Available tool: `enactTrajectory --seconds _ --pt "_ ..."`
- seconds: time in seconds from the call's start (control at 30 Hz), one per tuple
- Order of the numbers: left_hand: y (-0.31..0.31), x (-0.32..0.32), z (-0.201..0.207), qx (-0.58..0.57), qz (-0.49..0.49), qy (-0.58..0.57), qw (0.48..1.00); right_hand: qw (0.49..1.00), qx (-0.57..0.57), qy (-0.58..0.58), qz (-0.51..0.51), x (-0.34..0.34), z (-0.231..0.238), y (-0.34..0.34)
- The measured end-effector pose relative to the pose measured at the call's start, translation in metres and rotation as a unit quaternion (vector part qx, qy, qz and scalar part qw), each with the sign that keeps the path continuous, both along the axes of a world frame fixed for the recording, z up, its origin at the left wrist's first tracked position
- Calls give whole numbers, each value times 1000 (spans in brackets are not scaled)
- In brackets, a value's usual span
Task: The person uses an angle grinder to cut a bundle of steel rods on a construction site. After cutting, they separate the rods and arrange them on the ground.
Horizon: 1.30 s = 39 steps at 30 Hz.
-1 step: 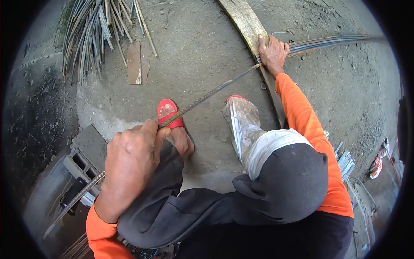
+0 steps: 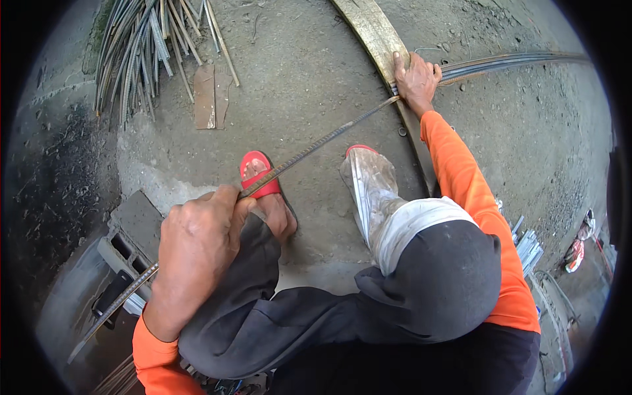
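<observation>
the ribbed rod [image 2: 316,145] runs through the left hand [image 2: 201,234], clamped round it, up to the plank [image 2: 376,33]. there the right hand [image 2: 416,82] rests over the edge, its grip hidden, beside bundled rods [image 2: 500,63].

Rough grey floor [image 2: 299,85] under soft, even light across the middle of the frame, with a paler patch [image 2: 151,176] left of centre, dark debris-strewn ground [image 2: 62,164] at the far left, a green strip [image 2: 99,36] at the upper left and loose gravel [image 2: 563,181] along the right.
</observation>
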<state>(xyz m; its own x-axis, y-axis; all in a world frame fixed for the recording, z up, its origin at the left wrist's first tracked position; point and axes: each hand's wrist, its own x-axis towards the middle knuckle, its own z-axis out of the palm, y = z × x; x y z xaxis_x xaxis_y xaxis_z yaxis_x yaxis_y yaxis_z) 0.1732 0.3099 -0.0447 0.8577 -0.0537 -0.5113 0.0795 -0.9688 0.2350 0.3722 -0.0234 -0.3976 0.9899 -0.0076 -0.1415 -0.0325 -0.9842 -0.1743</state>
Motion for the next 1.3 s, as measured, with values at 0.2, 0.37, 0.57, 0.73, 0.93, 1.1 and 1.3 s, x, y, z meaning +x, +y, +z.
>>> enactTrajectory --seconds 0.2,0.37,0.57,0.73,0.93,1.1,1.3 --pt "-17 3 59 99 -7 45 994 997 33 -76 0 -3 -14 -4" --pt "-47 41 91 124 -8 34 992 993 60 -103 -11 -8 -9 -3" --pt "-117 99 138 239 -175 -92 951 992 86 -89 -8 -6 -4 16" --pt "-59 99 86 160 -197 -83 964 994 42 -96 -27 -12 -4 -34" --pt "41 -18 7 23 4 -32 999 991 89 -102 -10 -10 -5 9" --pt "70 -75 -71 -60 52 0 997 992 73 -96 -23 -15 -2 -6" --pt "23 10 29 56 16 -7 998 993 92 -73 -22 -7 3 4"
